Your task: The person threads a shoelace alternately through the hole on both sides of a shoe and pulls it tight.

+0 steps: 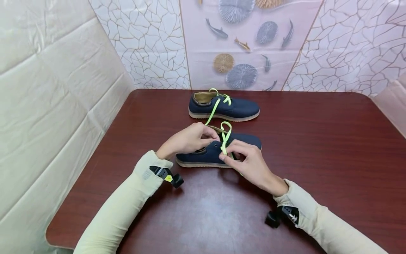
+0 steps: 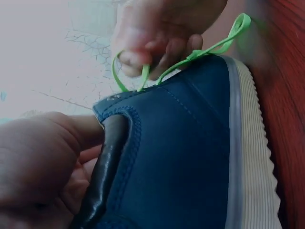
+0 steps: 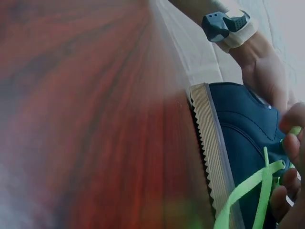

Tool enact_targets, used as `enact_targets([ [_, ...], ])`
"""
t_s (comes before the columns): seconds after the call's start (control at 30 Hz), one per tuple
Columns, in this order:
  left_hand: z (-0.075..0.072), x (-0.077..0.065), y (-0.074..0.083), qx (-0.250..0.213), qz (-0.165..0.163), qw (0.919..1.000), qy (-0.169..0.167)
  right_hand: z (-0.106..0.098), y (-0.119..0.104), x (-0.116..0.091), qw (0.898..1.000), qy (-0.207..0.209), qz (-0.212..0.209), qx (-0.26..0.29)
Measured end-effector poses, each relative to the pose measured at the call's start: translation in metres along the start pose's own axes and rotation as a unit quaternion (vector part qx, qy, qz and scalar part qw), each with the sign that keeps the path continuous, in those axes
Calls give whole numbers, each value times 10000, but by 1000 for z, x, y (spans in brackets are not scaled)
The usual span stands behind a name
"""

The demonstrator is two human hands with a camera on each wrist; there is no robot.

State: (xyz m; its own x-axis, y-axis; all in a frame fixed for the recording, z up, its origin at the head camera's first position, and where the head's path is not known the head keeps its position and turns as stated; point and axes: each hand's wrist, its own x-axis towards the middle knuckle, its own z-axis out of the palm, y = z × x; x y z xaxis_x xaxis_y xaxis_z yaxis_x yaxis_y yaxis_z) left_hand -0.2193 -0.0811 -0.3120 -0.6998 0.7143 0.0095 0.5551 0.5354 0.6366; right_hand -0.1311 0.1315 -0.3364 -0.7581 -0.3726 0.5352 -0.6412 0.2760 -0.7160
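Note:
A navy shoe point(image 1: 203, 157) with a pale ridged sole stands on the table, toe to the right. My left hand point(image 1: 193, 138) reaches over its opening and grips the upper by the eyelet flap; the left wrist view shows some fingers curled inside the collar point(image 2: 106, 162). My right hand point(image 1: 248, 160) pinches a neon green shoelace point(image 1: 226, 137) between thumb and fingertips above the eyelets. From there the lace rises in a loop. In the right wrist view, loose lace point(image 3: 252, 183) hangs over the shoe's side. My left fingertips are partly hidden behind the flap.
A second navy shoe point(image 1: 236, 108) with green laces sits just behind, toe also to the right. Both stand on a dark red wooden table point(image 1: 317, 148). A patterned wall covering point(image 1: 158, 46) rises behind the table, and pale padded fabric point(image 1: 47, 106) lines the left.

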Motion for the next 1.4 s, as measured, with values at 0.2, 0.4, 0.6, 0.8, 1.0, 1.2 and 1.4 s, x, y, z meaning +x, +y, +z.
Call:
enact_targets([
  [0.2,-1,-3,4,27,-509,9978,431,0,0,-5,9983,-40,-414,419],
  [0.4,-12,-7,10,-373,-852,9931,707,2,1,-6,9958,-1,-732,547],
  [0.6,-24,-12,11,-231,-1005,9867,1260,5,14,-9,9976,-85,-293,622],
  [0.8,-35,-16,14,-410,-988,9716,2113,6,29,-12,9972,-118,494,544],
  [1.0,-41,-20,18,-730,-809,9519,2863,6,33,-12,9944,-35,958,444],
  [1.2,-43,-21,20,-762,-403,9342,3462,4,32,-13,9925,-188,1134,417],
  [1.4,-42,-21,18,-907,-190,9133,3965,1,5,-5,9900,-386,1306,378],
])
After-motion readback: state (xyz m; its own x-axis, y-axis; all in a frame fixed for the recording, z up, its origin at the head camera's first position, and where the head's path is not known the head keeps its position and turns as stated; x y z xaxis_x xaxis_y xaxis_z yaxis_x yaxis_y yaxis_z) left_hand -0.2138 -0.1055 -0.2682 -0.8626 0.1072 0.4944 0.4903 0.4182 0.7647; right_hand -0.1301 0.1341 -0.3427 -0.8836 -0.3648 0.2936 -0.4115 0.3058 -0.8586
